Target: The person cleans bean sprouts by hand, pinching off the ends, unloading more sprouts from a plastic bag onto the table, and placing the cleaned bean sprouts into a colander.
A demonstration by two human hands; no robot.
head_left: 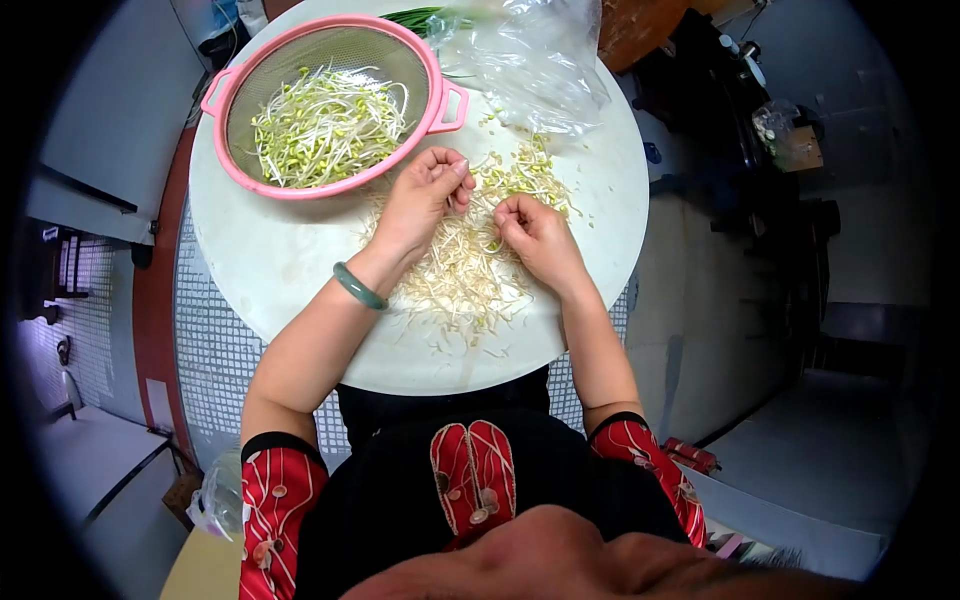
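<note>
Over a loose pile of bean sprouts [465, 280] on the round white table [260, 260], both of my hands are closed, fingertips pinched. My left hand [425, 195], below a green bangle on the wrist, is near the colander's lower right rim; what it pinches, if anything, is too small to tell. My right hand [540, 240] has thumb and forefinger together at the pile's right side, and its pinch is also unclear. A pink-rimmed mesh colander [335, 188] at the upper left holds many sprouts with yellow-green heads [330, 125].
A clear plastic bag [530, 65] lies on the table's far right part, beside some green stalks [415, 18]. Small loose hulls are scattered near the bag. A wooden stool or board [650, 25] stands beyond the table's edge.
</note>
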